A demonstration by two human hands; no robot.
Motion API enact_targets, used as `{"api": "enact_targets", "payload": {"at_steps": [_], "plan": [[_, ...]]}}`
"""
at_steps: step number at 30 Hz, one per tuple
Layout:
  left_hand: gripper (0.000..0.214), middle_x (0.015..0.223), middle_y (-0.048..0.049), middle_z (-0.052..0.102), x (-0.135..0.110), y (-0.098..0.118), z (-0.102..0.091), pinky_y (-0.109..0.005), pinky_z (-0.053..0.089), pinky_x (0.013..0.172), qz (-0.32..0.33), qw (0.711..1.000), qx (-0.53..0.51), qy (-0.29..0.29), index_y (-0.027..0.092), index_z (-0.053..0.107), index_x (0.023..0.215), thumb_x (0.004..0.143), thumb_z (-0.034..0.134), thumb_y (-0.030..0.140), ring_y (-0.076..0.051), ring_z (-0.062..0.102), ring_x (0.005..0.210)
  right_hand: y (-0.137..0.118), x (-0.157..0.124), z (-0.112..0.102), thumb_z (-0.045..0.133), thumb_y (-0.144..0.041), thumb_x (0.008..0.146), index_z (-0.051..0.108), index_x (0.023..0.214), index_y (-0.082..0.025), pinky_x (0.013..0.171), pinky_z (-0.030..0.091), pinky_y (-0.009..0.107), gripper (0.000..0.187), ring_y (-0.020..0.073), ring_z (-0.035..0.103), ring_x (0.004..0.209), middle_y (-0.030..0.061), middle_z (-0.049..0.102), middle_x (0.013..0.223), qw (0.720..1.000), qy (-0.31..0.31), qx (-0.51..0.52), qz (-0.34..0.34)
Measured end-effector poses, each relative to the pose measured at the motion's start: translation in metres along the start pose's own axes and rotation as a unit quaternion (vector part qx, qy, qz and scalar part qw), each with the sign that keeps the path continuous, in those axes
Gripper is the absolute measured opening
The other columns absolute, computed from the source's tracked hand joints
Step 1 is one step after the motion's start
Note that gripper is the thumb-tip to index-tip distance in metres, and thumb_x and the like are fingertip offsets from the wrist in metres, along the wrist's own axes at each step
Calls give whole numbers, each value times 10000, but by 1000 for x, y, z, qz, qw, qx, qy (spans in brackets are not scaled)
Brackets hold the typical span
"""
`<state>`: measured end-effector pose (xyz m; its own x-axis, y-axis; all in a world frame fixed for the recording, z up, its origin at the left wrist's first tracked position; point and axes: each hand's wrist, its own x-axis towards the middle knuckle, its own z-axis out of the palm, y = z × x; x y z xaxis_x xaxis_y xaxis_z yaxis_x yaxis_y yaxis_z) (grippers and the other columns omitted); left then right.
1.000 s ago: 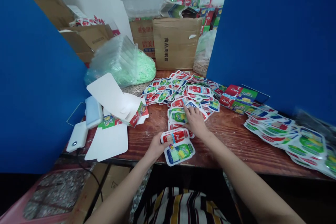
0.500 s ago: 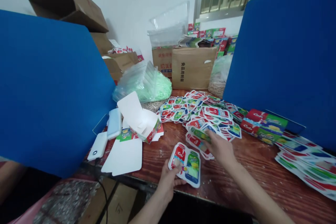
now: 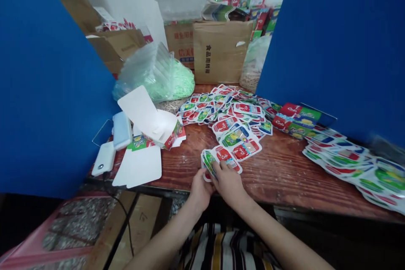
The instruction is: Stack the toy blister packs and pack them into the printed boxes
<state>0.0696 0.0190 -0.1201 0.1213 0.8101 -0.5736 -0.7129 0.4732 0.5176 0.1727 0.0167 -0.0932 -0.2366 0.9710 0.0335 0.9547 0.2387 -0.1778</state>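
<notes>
Near the table's front edge, my left hand [image 3: 201, 189] is closed on the lower left edge of a small stack of printed drink packets [image 3: 226, 157]. They show a red Cola bottle and a green bottle on white-edged shapes. Close against it, my right hand [image 3: 230, 182] has its fingers bent over a green part of the same stack; its fingertips are partly hidden. Just beyond, a green-and-red pair of packets [image 3: 236, 136] lies flat. Behind that spreads a loose heap of similar packets [image 3: 248, 109].
White-backed printed cards [image 3: 139, 166], a white power bank [image 3: 104, 158] with a cable and a blue-white pack [image 3: 122, 130] lie left. Red-green boxes [image 3: 297, 120] and stacked packets [image 3: 341, 156] lie right. Blue panels [image 3: 335, 33] flank the table; a carton [image 3: 223, 52] stands behind.
My right hand has come from the heap toward me and left, bringing a green packet onto the stack in my left hand. The camera has tilted downward.
</notes>
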Motion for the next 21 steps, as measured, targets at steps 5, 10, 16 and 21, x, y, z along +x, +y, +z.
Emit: {"api": "enact_targets", "payload": {"at_steps": [5,10,16,21], "plan": [[492,1029,-80,705,-5,15,3,-299,538,740,-2,998,38,-55,164,631,1123,767,659,504,-217,675,892,13,-10,2,699,-463,761,485,1320,-170,882,481,416,665,316,575,1086,156,571,1181,983,-30,179,4],[584,1033,-82,713,0,7,2,-282,533,785,36,993,113,-26,156,649,1084,565,877,298,-204,680,880,22,-16,19,751,-370,713,375,1395,-184,1005,432,447,801,295,510,1225,157,513,1327,951,14,307,8],[535,1021,-93,713,0,8,6,-278,549,749,58,988,140,-17,148,647,1064,634,830,408,-201,686,863,16,-23,21,743,-291,714,407,1380,-169,977,453,437,756,284,518,1200,160,542,1290,937,28,346,-28],[411,838,-68,717,1,16,3,-341,581,590,20,981,187,40,148,603,1027,674,778,268,-200,682,674,63,10,-5,522,-376,899,659,1040,-190,851,493,367,270,221,627,921,89,678,997,936,47,346,-55]]}}
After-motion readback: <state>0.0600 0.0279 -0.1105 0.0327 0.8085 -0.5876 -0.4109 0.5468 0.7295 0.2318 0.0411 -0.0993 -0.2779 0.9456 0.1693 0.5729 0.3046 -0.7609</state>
